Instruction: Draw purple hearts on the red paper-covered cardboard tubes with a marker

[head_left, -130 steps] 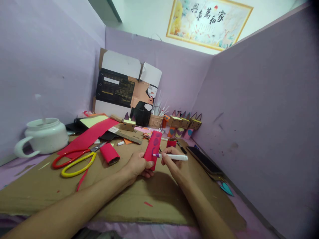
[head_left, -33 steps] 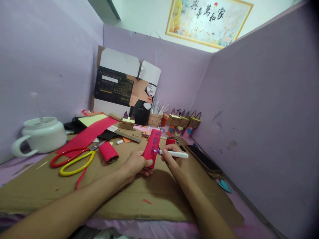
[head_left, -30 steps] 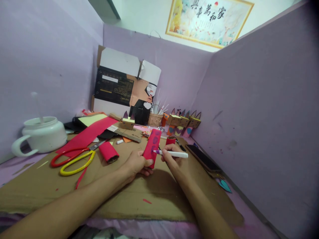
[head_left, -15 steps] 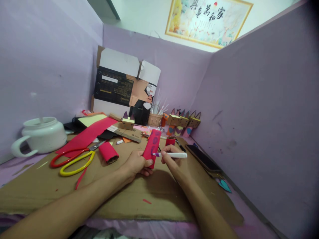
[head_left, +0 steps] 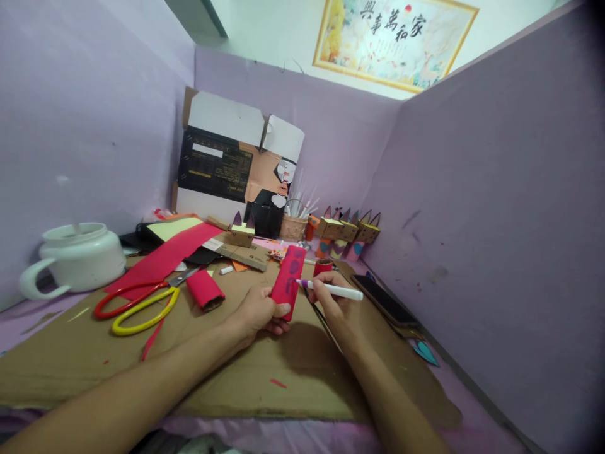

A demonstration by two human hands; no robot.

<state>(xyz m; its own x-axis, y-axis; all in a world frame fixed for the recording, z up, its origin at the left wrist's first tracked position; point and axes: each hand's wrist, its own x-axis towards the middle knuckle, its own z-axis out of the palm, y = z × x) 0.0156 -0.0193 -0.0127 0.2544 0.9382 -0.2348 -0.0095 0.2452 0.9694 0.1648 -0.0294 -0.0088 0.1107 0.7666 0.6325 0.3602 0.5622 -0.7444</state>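
Note:
My left hand [head_left: 265, 310] grips the lower end of a red strip [head_left: 288, 277], thumb on its front face, tilted up above the cardboard. Purple rounded marks run down the strip's face. In my right hand [head_left: 333, 296] is a white marker [head_left: 344, 291] with a purple collar, its tip at the strip's right edge; whether it touches cannot be made out. Just beyond my right hand stands a short red-covered tube [head_left: 322, 266]. Another red-covered tube [head_left: 205, 290] lies on its side left of my left hand, beside scissors [head_left: 142, 307] with red and yellow handles.
A cardboard sheet [head_left: 227, 384] covers the table. At the left stands a white mug [head_left: 80, 261]; red paper [head_left: 165, 258] lies near it. A phone [head_left: 382, 299] rests at the right. Several eared box figures [head_left: 350, 230] and a basket of white sticks [head_left: 293, 228] stand at the back.
The marker has moved up and to the right, from the middle of the strip to its right edge. My left hand and the strip have stayed nearly still.

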